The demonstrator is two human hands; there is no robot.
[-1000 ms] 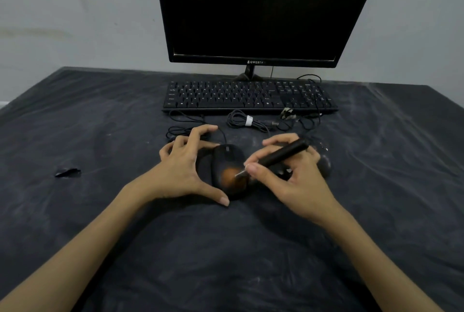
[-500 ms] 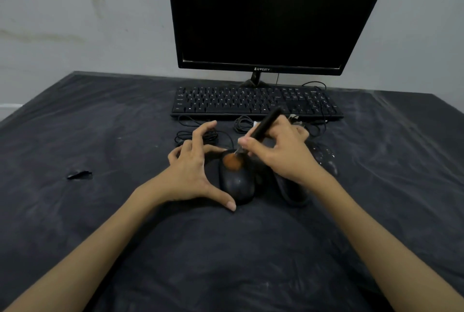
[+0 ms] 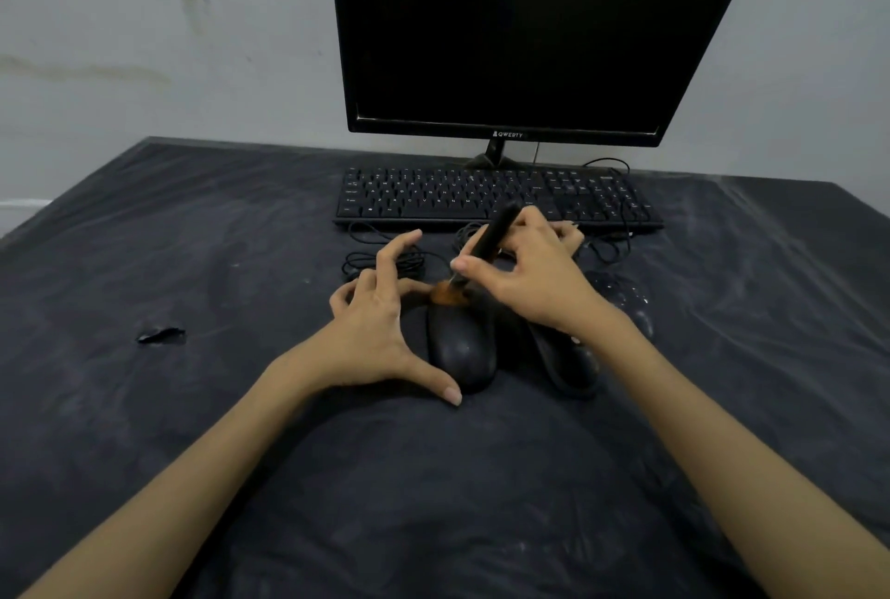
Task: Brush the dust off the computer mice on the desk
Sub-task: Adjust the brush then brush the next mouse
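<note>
Three black computer mice lie side by side on the dark desk. The left mouse [image 3: 462,348] is braced by my left hand [image 3: 380,333], thumb at its near left edge and fingers curled by its far left side. My right hand [image 3: 534,280] grips a black-handled brush [image 3: 486,242]; its orange bristles [image 3: 448,295] press on the front end of the left mouse. The middle mouse [image 3: 568,362] lies partly under my right wrist. A third mouse [image 3: 626,300] sits to the right, half hidden behind my hand.
A black keyboard [image 3: 433,198] lies just behind the mice, with a dark monitor [image 3: 530,30] behind it. Coiled mouse cables [image 3: 385,256] sit between keyboard and mice. A small black scrap [image 3: 161,336] lies on the desk cover to the left. The wall is close behind.
My right hand carried the brush from the near part of the left mouse up to its front end, with the handle tilted more upright. My left hand stayed on the mouse.
</note>
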